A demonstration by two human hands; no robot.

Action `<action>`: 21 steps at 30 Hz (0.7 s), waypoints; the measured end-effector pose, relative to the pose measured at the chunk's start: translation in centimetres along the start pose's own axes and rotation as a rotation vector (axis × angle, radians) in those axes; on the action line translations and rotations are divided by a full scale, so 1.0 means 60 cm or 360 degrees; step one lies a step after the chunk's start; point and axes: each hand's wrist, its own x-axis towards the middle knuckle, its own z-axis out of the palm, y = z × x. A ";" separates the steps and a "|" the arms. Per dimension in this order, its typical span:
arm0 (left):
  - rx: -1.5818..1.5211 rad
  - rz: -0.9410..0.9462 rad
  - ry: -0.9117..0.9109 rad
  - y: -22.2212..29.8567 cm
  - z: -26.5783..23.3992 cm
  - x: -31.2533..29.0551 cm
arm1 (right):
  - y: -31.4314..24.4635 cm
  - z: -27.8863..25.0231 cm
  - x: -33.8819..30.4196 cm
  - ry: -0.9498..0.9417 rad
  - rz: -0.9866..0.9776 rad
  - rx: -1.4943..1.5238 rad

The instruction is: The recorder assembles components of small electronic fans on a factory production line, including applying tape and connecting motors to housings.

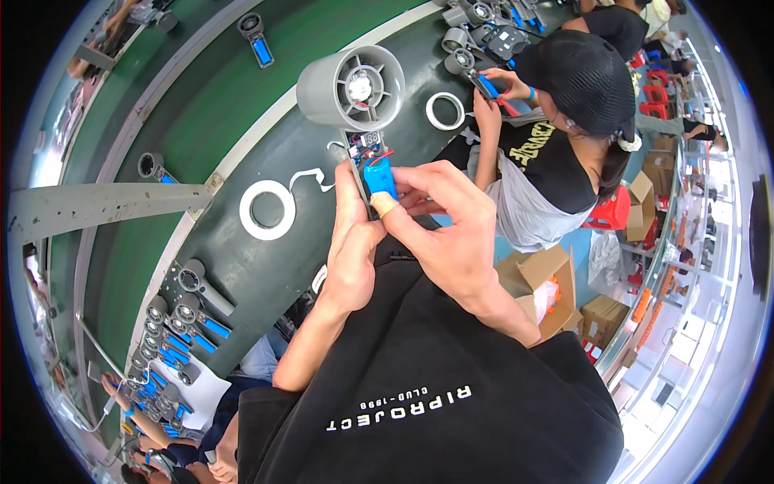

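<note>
In front of my chest is a grey handheld fan [321,90], its round housing pointing away from me and its handle uncovered. My left hand [351,254] is closed around the handle from the left side. Inside the handle, a small circuit board [365,147] with a digit display and a red wire shows near the housing. Below the board sits a blue battery pack [377,172]. The fingers and thumb of my right hand [451,222] grip the battery pack from the right; the thumb wears a yellowish cover. The handle's lower end is hidden by my hands.
A roll of white tape [267,210] with a loose strip lies left on the dark table [242,262]; another tape roll [444,111] lies ahead. Unfinished fans [189,310] stand at lower left. A green conveyor [210,89] runs beyond. A co-worker [556,137] sits close at right.
</note>
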 end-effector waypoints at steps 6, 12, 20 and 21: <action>0.0054 0.0033 -0.0011 -0.012 -0.011 0.002 | -0.002 0.001 0.002 -0.0012 0.0022 -0.0028; -0.0001 0.0013 -0.0017 -0.012 -0.008 0.000 | -0.001 0.001 0.004 -0.0004 -0.0001 -0.0075; 0.0010 -0.0042 -0.0046 -0.011 -0.013 -0.001 | 0.001 -0.007 0.008 -0.0035 -0.0057 -0.0126; -0.0072 -0.0055 -0.0059 -0.009 -0.011 0.000 | 0.000 -0.009 0.010 -0.0032 -0.0055 -0.0128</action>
